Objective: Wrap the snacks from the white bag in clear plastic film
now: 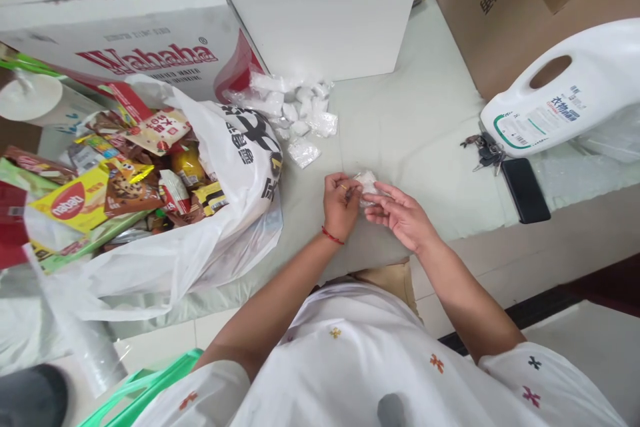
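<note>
Between my two hands, above the cloth-covered table, is a small white packet in clear crinkly plastic (367,180). My left hand (343,201) is closed, its thumb and fingers pinching the packet's left side. The fingers of my right hand (400,213) reach to the right side and hold it there with their tips, partly covering it. What lies inside the wrapping is too small to make out. Beyond my left hand, several similar clear plastic packets (305,107) lie in a loose heap.
At left a white plastic bag (240,193) bulges with wrapped snacks (135,173). Behind stand a Wahaha carton (150,53) and a white box (320,20). To the right are a detergent bottle (560,100), keys (486,150), a phone (525,190) and a brown carton (500,47).
</note>
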The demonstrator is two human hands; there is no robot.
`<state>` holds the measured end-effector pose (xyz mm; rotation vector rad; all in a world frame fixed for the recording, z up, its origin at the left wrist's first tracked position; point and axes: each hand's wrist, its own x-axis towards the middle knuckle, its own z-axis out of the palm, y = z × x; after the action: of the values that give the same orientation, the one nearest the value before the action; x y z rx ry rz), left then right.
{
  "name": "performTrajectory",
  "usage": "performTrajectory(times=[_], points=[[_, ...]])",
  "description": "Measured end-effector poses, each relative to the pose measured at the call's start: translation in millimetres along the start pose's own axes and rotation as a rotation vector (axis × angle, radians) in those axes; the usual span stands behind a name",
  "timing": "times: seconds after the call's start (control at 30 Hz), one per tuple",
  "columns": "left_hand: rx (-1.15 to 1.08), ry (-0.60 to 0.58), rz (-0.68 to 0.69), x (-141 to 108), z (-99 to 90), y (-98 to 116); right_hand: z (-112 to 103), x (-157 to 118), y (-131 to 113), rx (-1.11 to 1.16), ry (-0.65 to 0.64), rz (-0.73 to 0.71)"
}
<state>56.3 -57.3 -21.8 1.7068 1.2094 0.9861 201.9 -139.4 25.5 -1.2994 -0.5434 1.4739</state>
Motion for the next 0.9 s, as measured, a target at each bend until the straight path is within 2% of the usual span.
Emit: performTrajectory(times=[0.07, 0.13, 0.2, 0.27, 0.3, 0.4, 0.47, 0.53, 0.6, 0.7, 0.8, 0.9], points=[[0.05, -0.013, 0.024, 3.8, 0.9, -5.5, -10.4, -2.7, -1.2, -0.339, 0.045, -0.171], [0.049, -0.05, 0.053, 7.3, -0.3, -9.5, -21.9, 2.3, -5.0, -0.793, 0.036, -0.425], [0.028, -0.055, 0.065, 9.9, -2.0, -11.4, -30.5, 15.4, -9.5, -1.152, -0.119, -0.64], [0.018, -0.012, 0.065, 11.2, -4.4, -10.8, -34.1, 32.3, -13.6, -1.305, -0.307, -0.75], [0.005, 0.003, 0.067, 11.1, -6.2, -9.4, -34.4, 40.2, -15.6, -1.323, -0.361, -0.771], [-0.152, -0.08, 0.064, 7.8, -14.9, -0.8, -31.2, 53.6, -21.8, -1.264, -0.351, -0.753], [-0.306, -0.218, 0.039, 3.1, -20.6, 7.1, -26.8, 53.1, -24.6, -1.143, -0.267, -0.677], [-0.349, -0.293, -0.008, -2.5, -22.3, 13.9, -19.8, 48.4, -23.3, -0.95, -0.162, -0.571], [-0.295, -0.264, -0.068, -7.7, -18.4, 17.3, -9.5, 42.9, -16.1, -0.723, -0.041, -0.465], [-0.316, -0.11, -0.166, -12.0, -6.4, 15.4, 9.3, 36.2, 2.8, -0.448, 0.132, -0.365], [-0.419, -0.005, -0.224, -11.7, 1.6, 11.5, 23.7, 30.6, 20.0, -0.363, 0.172, -0.324], [-0.616, -0.034, -0.314, -7.7, -1.3, 13.9, 28.4, 26.4, 27.5, -0.319, 0.175, -0.285]])
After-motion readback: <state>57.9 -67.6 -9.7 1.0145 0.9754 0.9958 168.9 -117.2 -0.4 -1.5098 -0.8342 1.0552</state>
